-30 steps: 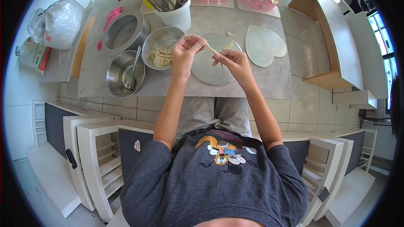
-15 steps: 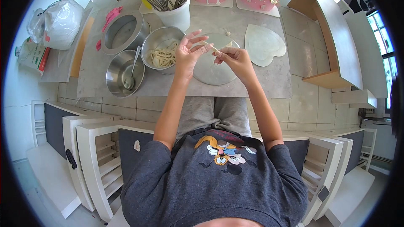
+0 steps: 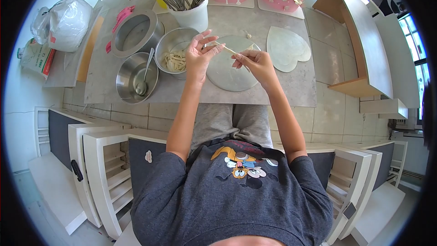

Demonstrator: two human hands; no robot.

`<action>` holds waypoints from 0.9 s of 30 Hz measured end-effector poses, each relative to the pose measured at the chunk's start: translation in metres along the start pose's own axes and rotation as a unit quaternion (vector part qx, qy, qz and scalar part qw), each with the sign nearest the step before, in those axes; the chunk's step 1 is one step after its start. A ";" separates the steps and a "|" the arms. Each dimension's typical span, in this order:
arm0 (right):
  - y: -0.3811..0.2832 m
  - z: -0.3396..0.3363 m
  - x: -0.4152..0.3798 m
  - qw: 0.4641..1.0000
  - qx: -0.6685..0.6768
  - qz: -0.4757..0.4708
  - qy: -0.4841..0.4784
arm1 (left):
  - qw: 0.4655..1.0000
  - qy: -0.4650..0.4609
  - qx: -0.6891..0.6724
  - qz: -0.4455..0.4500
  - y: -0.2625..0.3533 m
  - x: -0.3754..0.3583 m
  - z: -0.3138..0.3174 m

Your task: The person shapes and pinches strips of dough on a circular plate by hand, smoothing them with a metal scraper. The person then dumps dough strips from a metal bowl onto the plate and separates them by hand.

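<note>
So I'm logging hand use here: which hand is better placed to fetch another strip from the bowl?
Left. The left hand is right beside the bowl of strips, fingers spread, barely touching the stick. The right hand pinches the stick over the round board, farther away.

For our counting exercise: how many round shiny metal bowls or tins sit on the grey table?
3. A round metal tin at the back left, a metal bowl holding a spoon nearest the person, and a metal bowl of pale strips beside the left hand. None appear hidden.
</note>
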State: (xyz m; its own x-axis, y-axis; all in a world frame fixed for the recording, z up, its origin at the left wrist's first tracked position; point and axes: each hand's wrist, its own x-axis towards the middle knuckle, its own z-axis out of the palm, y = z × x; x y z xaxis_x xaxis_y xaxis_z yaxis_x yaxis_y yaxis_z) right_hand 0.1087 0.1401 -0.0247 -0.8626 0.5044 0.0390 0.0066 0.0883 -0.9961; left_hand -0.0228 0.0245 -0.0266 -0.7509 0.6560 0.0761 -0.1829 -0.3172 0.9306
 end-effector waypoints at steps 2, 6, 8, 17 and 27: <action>-0.003 0.001 -0.001 1.000 0.001 0.002 -0.002 | 1.000 0.001 0.001 0.001 0.002 -0.001 0.000; 0.002 0.001 0.002 0.999 0.032 -0.013 -0.010 | 0.998 0.013 0.030 0.047 0.014 -0.001 -0.005; -0.003 0.001 0.004 0.999 0.041 -0.021 -0.014 | 0.997 0.025 0.032 0.067 0.028 0.002 -0.012; 0.045 -0.054 0.023 0.962 -0.235 -0.008 0.136 | 0.919 0.071 0.374 0.098 0.051 0.007 -0.067; 0.072 -0.049 0.040 0.889 -0.436 -0.078 0.114 | 0.854 -0.028 0.485 0.187 0.030 -0.007 -0.008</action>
State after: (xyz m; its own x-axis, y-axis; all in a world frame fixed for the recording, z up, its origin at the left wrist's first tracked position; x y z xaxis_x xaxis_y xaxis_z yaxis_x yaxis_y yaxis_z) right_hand 0.0994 0.2091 -0.0905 -0.7632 0.5794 0.2861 0.3706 0.7552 -0.5407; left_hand -0.0283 0.0048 -0.0025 -0.6048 0.6740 0.4242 0.6949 0.1864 0.6945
